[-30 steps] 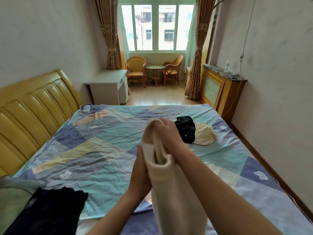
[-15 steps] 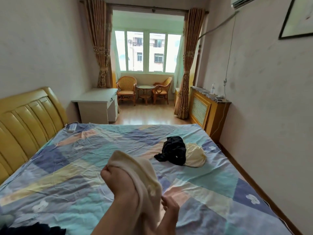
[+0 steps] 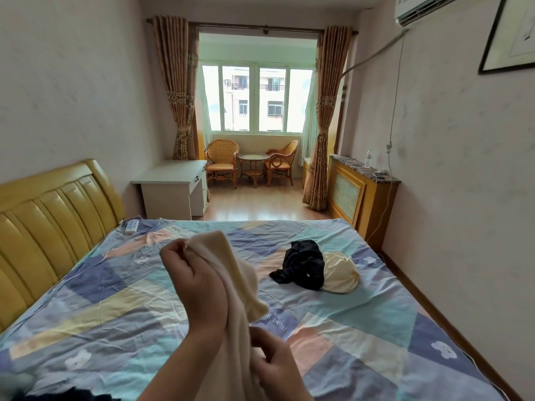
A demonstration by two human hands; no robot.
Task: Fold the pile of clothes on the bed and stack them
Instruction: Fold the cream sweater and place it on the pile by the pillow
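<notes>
I hold a cream garment (image 3: 231, 264) up over the middle of the bed (image 3: 115, 308). My left hand (image 3: 199, 287) is raised and pinches its upper edge, so the cloth drapes over the back of that hand. Lower down, my right hand (image 3: 278, 369) grips the hanging part of the same garment. A crumpled black garment (image 3: 304, 264) lies farther away on the right side of the bed, touching a pale yellow one (image 3: 341, 273). The edge of a dark pile of clothes (image 3: 72, 397) shows at the bottom left.
A yellow padded headboard (image 3: 43, 215) runs along the left. A white remote (image 3: 131, 226) lies at the far left corner of the patchwork sheet. Beyond the bed stand a white desk (image 3: 170, 186) and a wooden cabinet (image 3: 356, 198); the wall runs close on the right.
My view has tilted upward. My right hand dropped from the top of the cream garment to its lower part, while my left hand rose to hold the top edge.
</notes>
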